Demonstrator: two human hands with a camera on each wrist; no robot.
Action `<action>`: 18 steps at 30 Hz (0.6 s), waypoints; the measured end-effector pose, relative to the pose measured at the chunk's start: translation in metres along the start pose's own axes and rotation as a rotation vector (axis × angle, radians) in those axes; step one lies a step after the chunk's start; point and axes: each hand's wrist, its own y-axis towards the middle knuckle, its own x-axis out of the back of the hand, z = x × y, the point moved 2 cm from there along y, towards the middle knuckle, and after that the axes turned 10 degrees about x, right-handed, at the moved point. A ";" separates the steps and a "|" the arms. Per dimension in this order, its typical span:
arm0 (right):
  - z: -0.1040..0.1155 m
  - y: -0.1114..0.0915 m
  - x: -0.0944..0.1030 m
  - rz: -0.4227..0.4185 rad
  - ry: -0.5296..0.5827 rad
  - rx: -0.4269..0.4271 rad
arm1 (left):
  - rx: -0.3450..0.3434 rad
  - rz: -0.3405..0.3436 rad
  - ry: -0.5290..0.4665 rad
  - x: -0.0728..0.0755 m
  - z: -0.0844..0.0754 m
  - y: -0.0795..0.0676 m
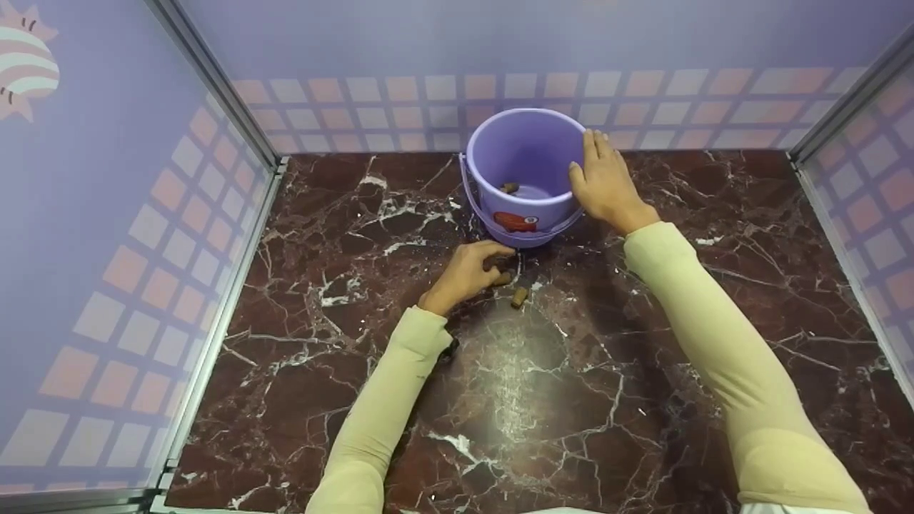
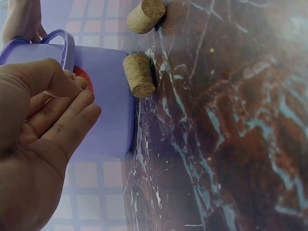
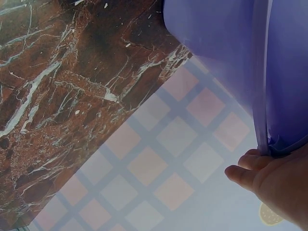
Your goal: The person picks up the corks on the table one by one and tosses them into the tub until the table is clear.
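A purple bucket (image 1: 525,214) with a red label stands upright near the back wall. My right hand (image 1: 607,182) holds its right rim, thumb over the inner side; in the right wrist view that hand (image 3: 276,180) is at the rim. Inside the bucket lies at least one brown cork (image 1: 509,188). My left hand (image 1: 471,271) hovers low in front of the bucket, and the left wrist view shows its fingers loosely bent with nothing visible between them. Beside it, one cork (image 2: 138,74) lies on the tabletop, close to a second cork (image 2: 146,16).
The tabletop (image 1: 343,357) is dark red marble pattern with white veins. Purple panels with pink and white squares stand at the back (image 1: 357,43), left (image 1: 107,178) and right (image 1: 857,171). The bucket's handle (image 1: 471,189) hangs down at its front.
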 end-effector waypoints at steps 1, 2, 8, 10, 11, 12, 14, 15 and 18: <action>0.000 0.000 0.000 0.004 0.000 -0.002 | 0.002 0.010 -0.001 -0.001 0.000 0.000; 0.000 0.000 0.000 0.005 -0.001 -0.003 | 0.000 0.017 0.001 -0.001 0.000 0.000; 0.000 0.000 0.000 0.004 -0.004 -0.001 | -0.015 0.059 0.016 -0.007 0.003 -0.001; 0.000 0.000 0.000 0.000 -0.001 0.000 | -0.021 0.066 0.027 -0.008 0.004 0.000; 0.000 0.000 0.000 -0.001 0.000 0.000 | -0.026 0.067 0.031 -0.009 0.005 -0.001; 0.000 0.000 0.000 -0.002 0.000 0.000 | -0.032 0.068 0.036 -0.010 0.005 -0.001; 0.000 0.000 0.000 -0.004 0.001 0.001 | -0.042 0.070 0.043 -0.012 0.006 -0.001; 0.000 0.000 0.000 -0.006 0.003 0.001 | -0.045 0.073 0.044 -0.013 0.007 -0.001; 0.000 0.000 0.000 -0.010 -0.002 0.004 | -0.049 0.086 0.046 -0.015 0.007 -0.003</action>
